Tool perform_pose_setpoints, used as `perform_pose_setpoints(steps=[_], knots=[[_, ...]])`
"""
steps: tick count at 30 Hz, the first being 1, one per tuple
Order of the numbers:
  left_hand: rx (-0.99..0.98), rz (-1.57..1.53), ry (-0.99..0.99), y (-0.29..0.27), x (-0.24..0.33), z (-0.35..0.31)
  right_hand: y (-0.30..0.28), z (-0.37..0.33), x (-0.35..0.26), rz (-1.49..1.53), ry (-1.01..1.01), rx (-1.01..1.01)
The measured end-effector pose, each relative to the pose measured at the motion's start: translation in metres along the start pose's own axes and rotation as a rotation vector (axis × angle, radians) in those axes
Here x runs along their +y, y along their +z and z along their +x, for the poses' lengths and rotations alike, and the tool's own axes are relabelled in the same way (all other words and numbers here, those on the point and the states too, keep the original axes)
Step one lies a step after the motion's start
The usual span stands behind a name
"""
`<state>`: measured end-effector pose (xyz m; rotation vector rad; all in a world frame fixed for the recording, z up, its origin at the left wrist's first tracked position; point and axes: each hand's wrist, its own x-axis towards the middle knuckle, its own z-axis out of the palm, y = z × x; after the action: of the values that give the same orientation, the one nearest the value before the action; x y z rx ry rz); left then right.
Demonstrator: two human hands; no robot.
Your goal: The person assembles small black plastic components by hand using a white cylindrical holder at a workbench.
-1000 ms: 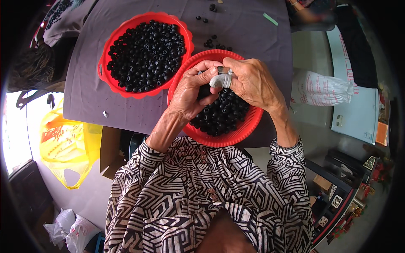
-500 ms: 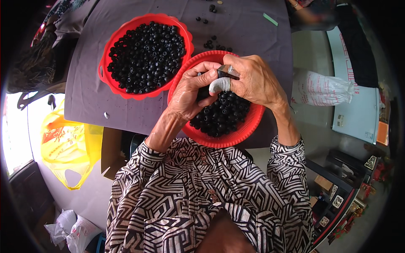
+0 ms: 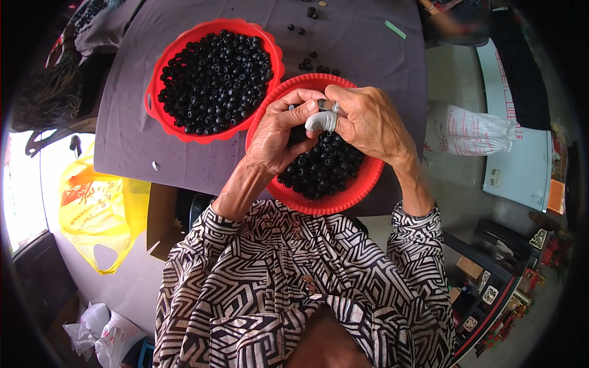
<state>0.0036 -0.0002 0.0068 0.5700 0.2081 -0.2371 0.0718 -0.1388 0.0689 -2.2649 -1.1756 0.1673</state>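
My two hands meet above a red bowl (image 3: pixel 288 199) with a ribbed rim, filled with small round black pieces (image 3: pixel 322 168). My left hand (image 3: pixel 276 130) is closed, fingers curled round some of the same dark pieces, partly hidden in its palm. Closed as well, my right hand (image 3: pixel 371 122) grips a small metal tool (image 3: pixel 329 105) like a short blade, mostly covered by the fingers. A grey-white wrapping (image 3: pixel 321 122) covers its thumb. Thumbs and fingertips come together at the tool; what lies exactly between them is hidden.
A second red bowl (image 3: pixel 151 83), scallop-edged, holds more black pieces, several with pale rings. Loose pieces (image 3: pixel 313 64) and a green strip (image 3: pixel 395 29) lie on the grey tablecloth (image 3: pixel 132 138). Yellow bag (image 3: pixel 98 214) hangs at left. Another person's arm (image 3: pixel 448 21) shows at far right.
My right hand has turned slightly, and the metal tool shows less between the fingers. The left hand keeps nearly the same place; the view has shifted a little.
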Motion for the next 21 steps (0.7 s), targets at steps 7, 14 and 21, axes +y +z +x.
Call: perform_pose_setpoints(steps=[7,14,21], knots=[[-0.027,-0.041,-0.018,0.0002,-0.0013,-0.0013,0.003,-0.0031,0.0048,0.016,-0.008,0.052],[-0.026,-0.006,-0.001,-0.0031,-0.0027,-0.0006,-0.0003,-0.0009,0.004,0.009,-0.013,0.0],[-0.003,-0.027,-0.034,0.0011,-0.0008,-0.0021,0.0052,-0.0052,0.0025,-0.026,-0.009,0.038]])
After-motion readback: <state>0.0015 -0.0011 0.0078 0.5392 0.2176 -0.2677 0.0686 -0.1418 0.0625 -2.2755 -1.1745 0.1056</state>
